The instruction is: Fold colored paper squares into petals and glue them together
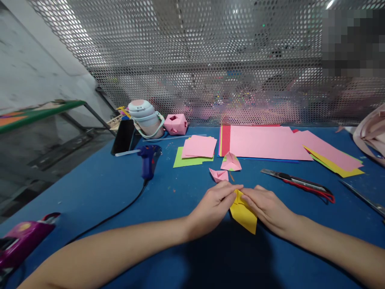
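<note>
A partly folded sheet of yellow paper lies between my hands, one pointed end towards me. My left hand closes on its left upper edge, thumb and fingers pressed together. On the opposite side my right hand pinches the paper's right upper edge, fingertips close to the left ones. The paper's far end is partly hidden under the fingers. Just beyond my hands sit two folded pink paper pieces, a boat-like one and a pointed one with green edges.
Pink square sheets lie on green ones at the back. Large pink sheets stretch to the right. A utility knife lies near my right hand. Left are a blue glue gun with its cord, a phone and a bottle.
</note>
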`<control>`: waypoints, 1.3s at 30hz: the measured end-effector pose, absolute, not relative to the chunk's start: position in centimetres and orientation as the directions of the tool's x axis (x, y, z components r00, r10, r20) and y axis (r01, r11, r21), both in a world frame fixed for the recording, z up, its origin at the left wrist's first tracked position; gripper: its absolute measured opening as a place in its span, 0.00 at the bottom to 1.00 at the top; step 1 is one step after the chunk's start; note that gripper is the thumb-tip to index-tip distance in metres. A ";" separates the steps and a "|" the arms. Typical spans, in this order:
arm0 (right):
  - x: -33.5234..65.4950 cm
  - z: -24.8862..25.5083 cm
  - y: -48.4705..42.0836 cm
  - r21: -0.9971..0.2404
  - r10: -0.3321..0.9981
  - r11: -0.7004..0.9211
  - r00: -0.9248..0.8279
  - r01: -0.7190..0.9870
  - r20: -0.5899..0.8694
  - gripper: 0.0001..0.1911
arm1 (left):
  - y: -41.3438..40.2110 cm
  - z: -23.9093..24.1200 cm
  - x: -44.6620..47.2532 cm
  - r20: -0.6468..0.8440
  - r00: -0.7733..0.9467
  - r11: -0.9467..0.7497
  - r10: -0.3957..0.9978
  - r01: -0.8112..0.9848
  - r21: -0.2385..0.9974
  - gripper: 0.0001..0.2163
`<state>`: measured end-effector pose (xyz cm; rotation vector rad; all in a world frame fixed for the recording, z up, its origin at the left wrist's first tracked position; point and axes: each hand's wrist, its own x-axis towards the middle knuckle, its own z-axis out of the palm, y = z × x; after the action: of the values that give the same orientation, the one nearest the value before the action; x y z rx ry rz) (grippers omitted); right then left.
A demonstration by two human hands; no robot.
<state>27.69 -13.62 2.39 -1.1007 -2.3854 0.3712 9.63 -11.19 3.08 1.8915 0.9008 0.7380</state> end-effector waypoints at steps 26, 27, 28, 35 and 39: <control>27.6 2.3 -13.7 -0.465 0.824 0.564 -0.496 0.682 0.272 0.19 | -11.2 2.1 9.7 0.235 0.533 -0.415 0.813 0.247 0.875 0.12; 27.6 2.2 -13.7 -0.452 0.821 0.570 -0.500 0.686 0.276 0.19 | -11.2 2.1 9.7 0.235 0.529 -0.413 0.816 0.248 0.876 0.12; 27.6 2.1 -13.7 -0.441 0.818 0.574 -0.504 0.689 0.278 0.19 | -11.2 2.2 9.7 0.233 0.526 -0.411 0.818 0.250 0.877 0.12; 27.7 1.3 -13.6 -0.361 0.761 0.646 -0.528 0.673 0.377 0.17 | -11.4 2.3 9.8 0.216 0.536 -0.413 0.816 0.279 0.867 0.11; 27.7 0.9 -13.4 -0.303 0.683 0.721 -0.568 0.623 0.459 0.16 | -11.4 2.2 9.8 0.235 0.528 -0.431 0.816 0.286 0.856 0.11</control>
<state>27.71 -13.45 0.90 -0.9897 -2.3678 0.1436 9.82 -11.39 2.16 1.9689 0.8971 0.8418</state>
